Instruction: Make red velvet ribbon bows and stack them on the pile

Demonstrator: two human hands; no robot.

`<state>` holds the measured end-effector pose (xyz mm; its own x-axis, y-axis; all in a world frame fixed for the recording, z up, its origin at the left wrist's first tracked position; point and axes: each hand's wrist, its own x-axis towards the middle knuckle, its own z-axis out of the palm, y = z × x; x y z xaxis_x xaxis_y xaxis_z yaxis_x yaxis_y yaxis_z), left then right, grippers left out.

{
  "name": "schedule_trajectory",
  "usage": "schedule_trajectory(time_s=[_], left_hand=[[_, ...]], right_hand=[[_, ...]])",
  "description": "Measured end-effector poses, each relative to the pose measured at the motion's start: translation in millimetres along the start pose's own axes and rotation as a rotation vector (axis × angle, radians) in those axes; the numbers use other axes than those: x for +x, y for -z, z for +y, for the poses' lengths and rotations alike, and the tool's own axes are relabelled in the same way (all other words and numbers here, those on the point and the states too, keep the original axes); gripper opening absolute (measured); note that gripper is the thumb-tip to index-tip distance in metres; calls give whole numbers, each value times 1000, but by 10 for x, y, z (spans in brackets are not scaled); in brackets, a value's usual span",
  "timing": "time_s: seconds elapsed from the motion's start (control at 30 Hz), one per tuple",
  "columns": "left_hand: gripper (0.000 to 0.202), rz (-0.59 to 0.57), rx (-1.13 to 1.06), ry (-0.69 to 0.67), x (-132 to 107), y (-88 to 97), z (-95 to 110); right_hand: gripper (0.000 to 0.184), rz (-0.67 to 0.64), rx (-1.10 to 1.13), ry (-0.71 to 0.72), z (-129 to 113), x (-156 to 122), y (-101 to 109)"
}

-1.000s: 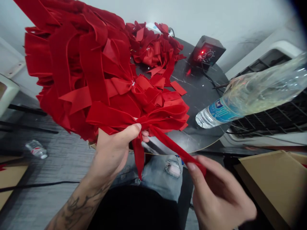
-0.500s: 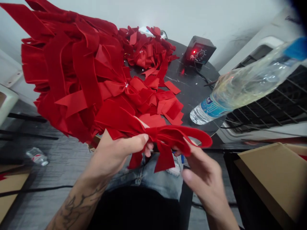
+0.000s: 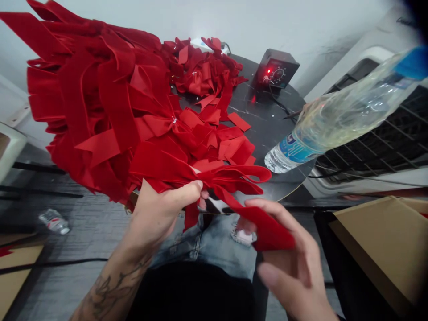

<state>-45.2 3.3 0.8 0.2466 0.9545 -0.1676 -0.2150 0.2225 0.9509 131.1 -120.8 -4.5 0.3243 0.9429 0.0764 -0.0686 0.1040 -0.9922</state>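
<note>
A red velvet ribbon bow [image 3: 230, 179] is held in front of me over the table's near edge. My left hand [image 3: 160, 209] pinches it at its middle, thumb on top. The loops on the right stick out sideways, and one tail stretches down to the right. That tail lies across the fingers of my right hand [image 3: 301, 263], whose thumb stands well apart. Behind the left hand, a big heap of red velvet bows [image 3: 96, 98] covers the table's left side. Cut pieces of red ribbon [image 3: 237, 149] lie just beyond the held bow.
On the dark round table [image 3: 249, 109] stand a small black box with a lit red lamp [image 3: 276, 71] and a clear water bottle [image 3: 347, 116]. A smaller pile of bows [image 3: 207, 71] is farther back. Cardboard boxes [image 3: 374, 236] flank me; another bottle [image 3: 54, 221] lies on the floor.
My right hand has moved from the bow's right loop down to the tail, which now swings out to the right. The left hand keeps its pinch.
</note>
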Motion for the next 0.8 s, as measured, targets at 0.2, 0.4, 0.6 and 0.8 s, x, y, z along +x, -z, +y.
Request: schedule_trajectory(time_s=[0.2,0.4,0.6,0.8], left_hand=[[28,21,163,-80,-59,49,57],[24,67,65,-25,18,19,52],[24,97,52,-42,60,-57,22],[17,-236,-3,-8,31,-22,125]], right_hand=[[24,-24,265,-299,124,170,119],[27,118,-463,453,104,-9,81],[27,-353,-791,550,129,-188,127],[16,-145,-19,-45,244,-1,195]])
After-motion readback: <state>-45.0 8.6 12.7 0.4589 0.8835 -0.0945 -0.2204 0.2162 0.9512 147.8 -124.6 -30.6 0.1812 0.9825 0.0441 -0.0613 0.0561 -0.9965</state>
